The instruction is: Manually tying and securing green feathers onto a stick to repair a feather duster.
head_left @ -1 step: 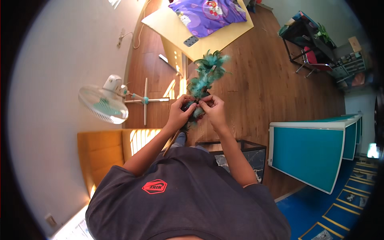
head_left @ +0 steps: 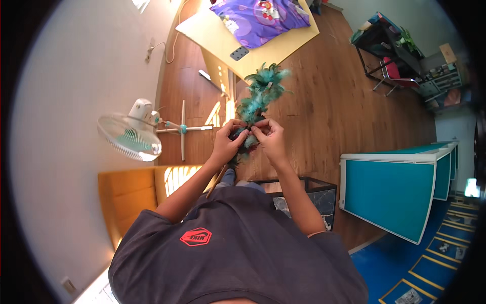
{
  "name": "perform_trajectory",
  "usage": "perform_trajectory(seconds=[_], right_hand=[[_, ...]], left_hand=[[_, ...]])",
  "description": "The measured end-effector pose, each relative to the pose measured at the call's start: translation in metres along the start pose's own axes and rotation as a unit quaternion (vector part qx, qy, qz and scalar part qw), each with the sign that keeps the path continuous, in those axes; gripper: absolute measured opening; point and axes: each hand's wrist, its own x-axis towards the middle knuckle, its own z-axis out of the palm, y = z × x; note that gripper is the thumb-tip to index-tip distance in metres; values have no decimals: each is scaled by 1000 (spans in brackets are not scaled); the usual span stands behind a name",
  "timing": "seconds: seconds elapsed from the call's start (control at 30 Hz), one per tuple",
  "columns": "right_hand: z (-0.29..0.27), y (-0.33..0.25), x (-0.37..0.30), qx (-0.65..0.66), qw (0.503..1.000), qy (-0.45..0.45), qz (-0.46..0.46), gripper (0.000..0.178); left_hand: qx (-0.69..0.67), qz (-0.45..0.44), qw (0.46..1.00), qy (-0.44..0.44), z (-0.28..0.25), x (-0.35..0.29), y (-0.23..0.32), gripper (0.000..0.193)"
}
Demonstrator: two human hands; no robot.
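A feather duster point(head_left: 262, 93) with teal-green, dark-tipped feathers is held out in front of my body. Its thin wooden handle point(head_left: 217, 181) slants down toward my shirt, at the left. My left hand point(head_left: 229, 141) is closed around the lower feathered part, fingers curled in and thumb pointing to the middle. Opposite it, my right hand point(head_left: 270, 136) pinches the same part between thumb and fingertips. The two hands' fingertips nearly meet among the feathers. Exactly what lies between them is hidden.
Ahead is a pale wooden table point(head_left: 298, 38) bearing a purple patterned cloth point(head_left: 263, 23) and a dark remote-like object point(head_left: 239, 53). A white fan point(head_left: 130, 133) stands left, above an orange sofa point(head_left: 129, 195). At right are teal panels point(head_left: 390, 195); a black-framed table point(head_left: 321, 190) is close by my right forearm.
The surroundings have shifted very slightly in the picture, the fan and table a little leftward. My hands and the feather duster look the same.
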Motion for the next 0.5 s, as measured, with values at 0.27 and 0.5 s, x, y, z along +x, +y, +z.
perform_trajectory(seconds=[0.27,0.5], right_hand=[[-13,-26,94,-68,991,95,-63,9],[-70,-46,166,-124,983,121,-62,5]], left_hand=[[39,-28,997,-63,16,121,9,19],[27,-26,995,-92,68,206,7,18]])
